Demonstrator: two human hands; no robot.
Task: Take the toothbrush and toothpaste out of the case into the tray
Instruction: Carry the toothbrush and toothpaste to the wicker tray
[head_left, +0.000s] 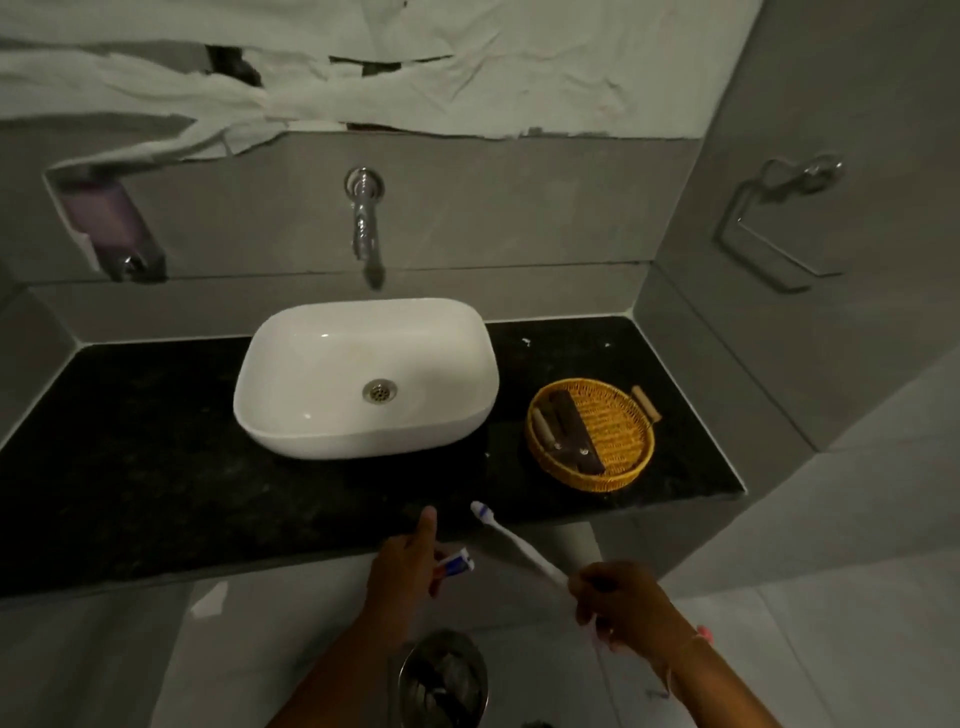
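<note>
A: How many of each thing?

B: One toothbrush (514, 543), one small toothpaste tube (457, 563), one round wicker tray (589, 475) on the black counter (130, 467), one white basin (363, 376), one wall tap (366, 223). A dark flat item lies in the tray; whether it is the case cannot be told.

A: And the hands?

B: Two, apart, both at the counter's near edge. The left hand (402, 569) is clamped on the toothpaste, thumb raised. The right hand (621, 603) is closed on the toothbrush handle's end, the bristle head slanting up-left over the counter edge. Neither item is in the tray, which sits right of the basin.
</note>
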